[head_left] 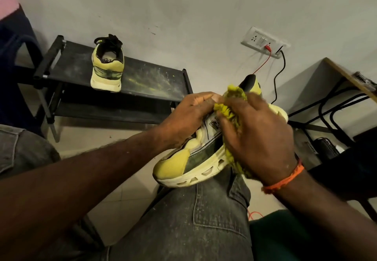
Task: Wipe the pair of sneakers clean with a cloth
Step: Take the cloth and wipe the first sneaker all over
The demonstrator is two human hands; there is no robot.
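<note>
On the person's knee sits one yellow sneaker point(191, 162) — left hand point(183, 122) fingers curled round its upper, right hand point(257, 138) fingers bunched on a yellow cloth point(234, 105) against its side. Other sneaker point(107, 71) stands on the dusty black shelf point(155, 81), grubby sole.

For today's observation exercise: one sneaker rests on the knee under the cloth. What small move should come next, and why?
Probably drag the cloth down to the midsole: the right hand presses it on the upper of the held sneaker, steadied by the left hand, and the sole looks grimy.
</note>
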